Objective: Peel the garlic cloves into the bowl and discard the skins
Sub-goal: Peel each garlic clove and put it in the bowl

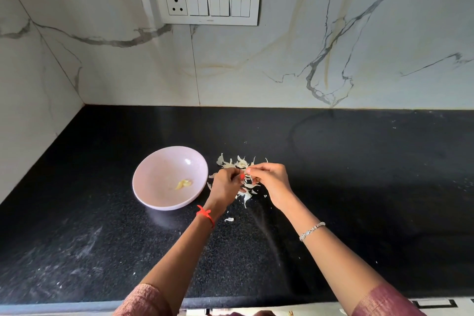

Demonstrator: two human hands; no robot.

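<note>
Broadly, across the upper half of the frame: white grey-veined marble wall (pixel 282 59), with a white rectangular switch plate (pixel 207 4) upper left of centre. Below, across the whole lower half, black speckled stone countertop (pixel 359 187). Left of centre on it, pale pink round bowl (pixel 159 169), upright, holding a few peeled yellowish garlic cloves (pixel 184 184) low in its right side. Just right of the bowl, at frame centre, left hand (pixel 225 184) and right hand (pixel 272 179) meeting fingertip to fingertip above a scatter of white papery garlic skins (pixel 230 163) on the counter. Both sets of fingers curled in a pinch around one small pale garlic clove (pixel 246 170) — mostly hidden by the fingertips, so taken for a clove by judgement only. Red thread band (pixel 205 214) on the left wrist, silver chain bracelet (pixel 311 231) on the right. One stray skin flake (pixel 229 219) lower down, near the left wrist.

Handling, as a guess: clove light, firm, a little slick once bare; best pinched by its body with one hand and peeled from the root end or tip with the nails of the other. Skins dry, feather-light, brittle — apt to cling to fingers and drift, so better swept together with a flat palm than picked singly. Bowl light too; likely to skid if nudged.
</note>
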